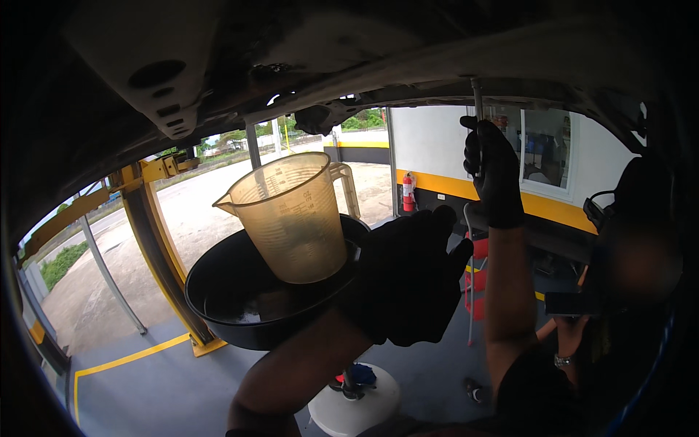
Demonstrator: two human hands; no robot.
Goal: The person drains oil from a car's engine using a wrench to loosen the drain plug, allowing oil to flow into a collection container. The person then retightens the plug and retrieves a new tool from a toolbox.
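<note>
My right hand [495, 171], in a black glove, is raised and wrapped round a slim metal rod [477, 98]. The rod's upper end meets the dark underside of a vehicle [408, 65]; its exact kind is hard to make out. Lower and to the left, my black-gloved left hand [408, 280] is open, its fingers stretched out and holding nothing visible. Beside it, partly hidden by my left hand and forearm, is a round black drain pan [240, 331]. A translucent, yellowish measuring jug [295, 226] with a spout and handle stands tilted in the pan.
Under the pan stands a white round container [357, 404] with a pole. A yellow lift post [156, 247] rises at left. Another person [575, 335] at right holds a dark flat device [571, 304]. Behind are a red stand [477, 277] and a fire extinguisher [408, 193].
</note>
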